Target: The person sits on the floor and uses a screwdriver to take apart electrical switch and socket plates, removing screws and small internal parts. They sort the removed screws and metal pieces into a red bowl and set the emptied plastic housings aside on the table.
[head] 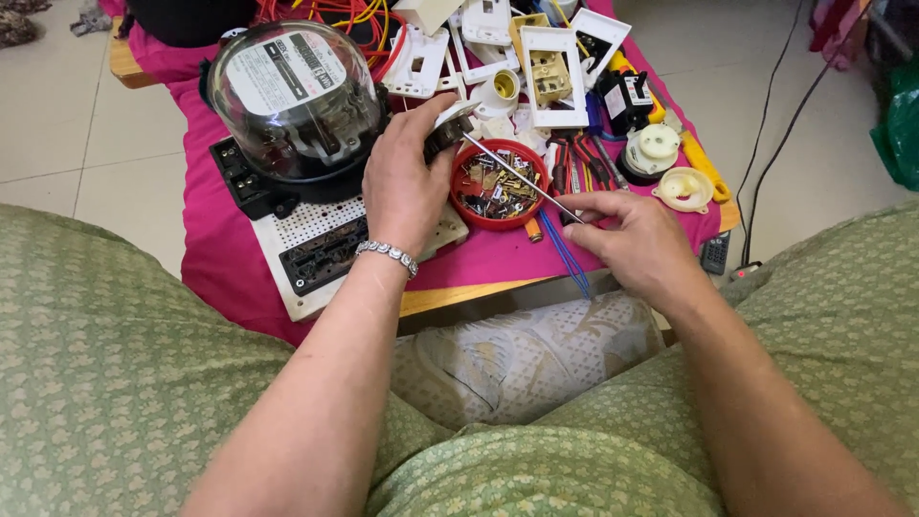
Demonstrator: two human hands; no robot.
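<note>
A low table (459, 295) under a pink cloth (215, 239) stands on pale floor tiles. The left hand (402, 187) grips a small fitting (448, 129) just left of a red bowl (498, 185). The right hand (637, 239) pinches a screwdriver (522, 178), whose tip meets the fitting; a glass meter (297, 101) sits far left.

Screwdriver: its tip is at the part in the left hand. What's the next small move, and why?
Probably seat the tip squarely before turning. The right hand pinches the screwdriver far back at its handle end, and the long thin shaft runs slanted over the red bowl to the small fitting the left hand grips, so it could slip.
</note>
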